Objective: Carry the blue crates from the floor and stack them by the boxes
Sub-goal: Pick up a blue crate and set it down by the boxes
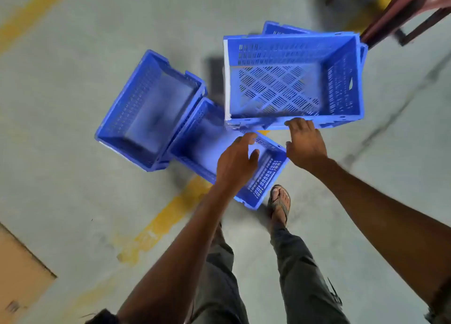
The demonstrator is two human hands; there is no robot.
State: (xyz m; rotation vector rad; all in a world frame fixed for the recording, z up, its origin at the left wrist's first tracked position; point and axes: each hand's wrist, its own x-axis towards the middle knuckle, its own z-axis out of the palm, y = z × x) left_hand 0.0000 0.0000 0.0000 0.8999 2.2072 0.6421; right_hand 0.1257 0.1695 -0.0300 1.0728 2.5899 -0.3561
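Several blue perforated crates sit on the grey floor. The largest-looking crate [292, 79] stands highest, on top of another crate whose rim shows behind it [275, 28]. A second crate [148, 111] lies to the left, and a third crate [202, 140] lies between them, partly under my left hand. My left hand [235, 162] hovers over that third crate with fingers spread, holding nothing. My right hand [305, 143] reaches to the near rim of the top crate, fingertips at its edge, with no firm grip visible.
A dark red plastic chair [405, 8] stands at the top right, close behind the crates. A cardboard box corner [22, 275] shows at the bottom left. Yellow floor lines [161, 221] run diagonally. My legs and sandalled foot [279, 204] are just below the crates.
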